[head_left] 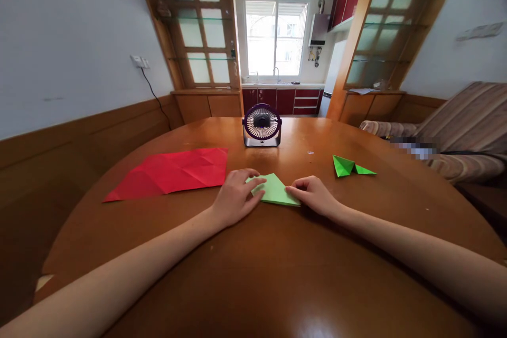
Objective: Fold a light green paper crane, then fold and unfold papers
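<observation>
Bare forearms (pixel 134 269) slant in over the wooden table (pixel 253 269) from the near left and near right, converging on a folded pale green paper (pixel 276 189). It lies flat between the two hands, its longer axis running left to right and a peak pointing to the far side; both hands touch it, so neither is nearer. Left hand (pixel 238 198) is palm-down, fingers parted and curved over the paper's left end, resting rather than gripping. Right hand (pixel 314 195) is half curled, thumb and forefinger pinching the right edge. Red paper (pixel 178 169) lies to the left, a bright green folded piece (pixel 344 166) to the far right, and a small fan (pixel 262 123) stands beyond.
</observation>
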The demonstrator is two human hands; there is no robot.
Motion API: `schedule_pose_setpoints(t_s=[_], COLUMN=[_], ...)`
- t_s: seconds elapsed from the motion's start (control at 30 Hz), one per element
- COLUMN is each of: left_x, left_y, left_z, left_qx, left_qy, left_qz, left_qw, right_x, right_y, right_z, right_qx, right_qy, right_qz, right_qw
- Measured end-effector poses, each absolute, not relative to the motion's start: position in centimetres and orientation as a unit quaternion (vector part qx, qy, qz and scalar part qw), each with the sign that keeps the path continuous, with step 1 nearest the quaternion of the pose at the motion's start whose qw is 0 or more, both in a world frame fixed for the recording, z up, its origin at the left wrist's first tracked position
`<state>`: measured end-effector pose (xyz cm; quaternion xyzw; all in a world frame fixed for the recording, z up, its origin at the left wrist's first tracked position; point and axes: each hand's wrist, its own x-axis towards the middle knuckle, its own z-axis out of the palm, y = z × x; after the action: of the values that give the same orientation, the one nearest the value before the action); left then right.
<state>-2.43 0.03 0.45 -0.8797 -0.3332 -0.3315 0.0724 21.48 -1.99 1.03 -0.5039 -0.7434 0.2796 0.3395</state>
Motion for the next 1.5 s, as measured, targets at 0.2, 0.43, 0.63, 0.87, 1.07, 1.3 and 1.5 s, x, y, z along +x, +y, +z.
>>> schedule_pose_setpoints(t_s=[0.2,0.43,0.63,0.87,1.07,1.3,1.5], left_x=[-2.3,-3.6,-4.2,-4.0,-4.0,-4.0,-3.3], left_y=[0.2,0.9,1.1,1.0,0.9,0.7,0.7], left_z=[-0.2,0.0,0.4,0.5,0.9,1.1,0.7], left_qx=[-0.926,-0.944,-0.921,-0.916,-0.917,-0.918,-0.891], left_qy=[-0.317,-0.228,-0.211,-0.203,-0.198,-0.206,-0.301], left_qz=[-0.207,-0.151,-0.188,-0.220,-0.225,-0.229,-0.283], left_qw=[0.004,-0.183,-0.267,-0.267,-0.262,-0.250,-0.187], right_x=[21.4,22.5,24.0,24.6,24.5,24.3,23.7], right_y=[-2.5,-1.5,-0.3,0.5,0.5,0.3,0.0], right_z=[1.1,0.7,0.7,0.3,0.3,0.4,0.0], right_qx=[-0.468,-0.352,-0.256,-0.252,-0.256,-0.276,-0.344], right_qy=[-0.805,-0.854,-0.903,-0.893,-0.887,-0.881,-0.851], right_qz=[0.216,0.164,0.204,0.253,0.259,0.265,0.244], right_qw=[0.293,0.345,0.279,0.276,0.282,0.279,0.314])
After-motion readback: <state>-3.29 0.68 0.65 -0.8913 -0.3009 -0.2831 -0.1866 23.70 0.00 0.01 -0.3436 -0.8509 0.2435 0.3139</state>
